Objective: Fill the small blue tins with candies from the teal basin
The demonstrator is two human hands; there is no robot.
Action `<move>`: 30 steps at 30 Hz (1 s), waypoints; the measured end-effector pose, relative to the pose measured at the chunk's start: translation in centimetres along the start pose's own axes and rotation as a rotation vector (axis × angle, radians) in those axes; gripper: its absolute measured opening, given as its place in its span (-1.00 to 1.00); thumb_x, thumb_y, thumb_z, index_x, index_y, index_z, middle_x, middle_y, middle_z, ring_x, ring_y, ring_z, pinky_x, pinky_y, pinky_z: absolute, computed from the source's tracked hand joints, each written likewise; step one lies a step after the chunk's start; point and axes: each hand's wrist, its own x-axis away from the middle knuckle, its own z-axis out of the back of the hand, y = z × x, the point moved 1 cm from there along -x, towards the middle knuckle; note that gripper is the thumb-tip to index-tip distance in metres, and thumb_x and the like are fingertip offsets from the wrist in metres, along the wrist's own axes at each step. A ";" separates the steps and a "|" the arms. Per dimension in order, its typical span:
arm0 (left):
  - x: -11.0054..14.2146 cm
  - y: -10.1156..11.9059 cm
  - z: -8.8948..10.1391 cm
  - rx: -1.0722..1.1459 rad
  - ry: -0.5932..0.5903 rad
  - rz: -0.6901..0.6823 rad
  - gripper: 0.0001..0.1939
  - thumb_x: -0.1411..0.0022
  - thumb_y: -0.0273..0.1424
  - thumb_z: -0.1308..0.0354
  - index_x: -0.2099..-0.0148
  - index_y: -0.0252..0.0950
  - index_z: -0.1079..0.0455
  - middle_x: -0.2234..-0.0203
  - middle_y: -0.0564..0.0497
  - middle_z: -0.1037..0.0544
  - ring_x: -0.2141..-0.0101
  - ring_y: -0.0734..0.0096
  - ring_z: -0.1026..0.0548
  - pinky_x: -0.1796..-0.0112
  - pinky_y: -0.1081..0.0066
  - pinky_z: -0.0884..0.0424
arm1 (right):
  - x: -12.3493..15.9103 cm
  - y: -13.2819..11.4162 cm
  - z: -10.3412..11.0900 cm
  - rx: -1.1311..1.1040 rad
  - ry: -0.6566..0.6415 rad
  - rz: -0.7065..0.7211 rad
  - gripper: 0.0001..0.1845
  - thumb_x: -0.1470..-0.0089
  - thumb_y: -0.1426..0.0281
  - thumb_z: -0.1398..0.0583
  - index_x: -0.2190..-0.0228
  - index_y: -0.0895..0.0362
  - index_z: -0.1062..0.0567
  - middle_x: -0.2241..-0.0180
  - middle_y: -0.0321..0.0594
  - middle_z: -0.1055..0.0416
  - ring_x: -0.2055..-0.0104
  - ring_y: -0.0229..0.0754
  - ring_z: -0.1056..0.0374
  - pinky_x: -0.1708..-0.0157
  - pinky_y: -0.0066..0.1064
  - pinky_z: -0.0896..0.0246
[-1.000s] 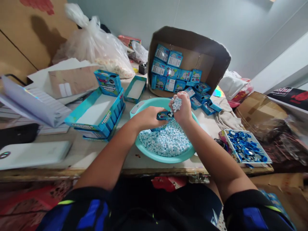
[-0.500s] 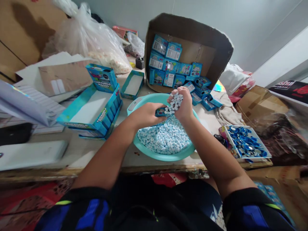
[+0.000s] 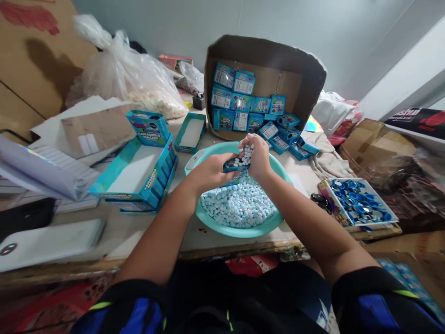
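My left hand (image 3: pixel 215 171) is wrapped round a small blue candy box (image 3: pixel 230 164), held tilted above a turquoise basin (image 3: pixel 239 232). White and pale blue candies (image 3: pixel 239 204) fill much of the basin. My right hand (image 3: pixel 259 155) is cupped round a handful of candies (image 3: pixel 246 154) and rests against the box's open end. Candies lie at the mouth of the box, between the two hands. The fingers of my right hand are partly hidden behind the handful.
Behind the basin, a cardboard carton (image 3: pixel 266 51) on its side holds several filled blue boxes (image 3: pixel 243 82). Display trays (image 3: pixel 139 171) stand left, near a white phone (image 3: pixel 52 243). At right sits a white tray of blue lids (image 3: pixel 361 204). A plastic bag (image 3: pixel 128 79) slumps behind.
My right hand has tipped lower toward the box, and fewer candies show in its palm. More candies lie in the box's mouth. The whole view has shifted slightly.
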 end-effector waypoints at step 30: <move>0.7 0.7 0.3 0.060 0.157 -0.065 -0.67 -0.34 -0.24 -0.20 -0.09 -0.19 -0.54 -0.06 -0.09 -0.62 -0.09 0.11 -0.56 -0.15 0.18 -0.48 | 0.9 -1.0 -0.3 -0.038 -0.039 -0.031 -0.76 0.06 0.15 -0.26 0.47 0.07 -0.48 0.51 -0.32 -0.44 0.42 -0.24 -0.40 0.31 -0.38 -0.37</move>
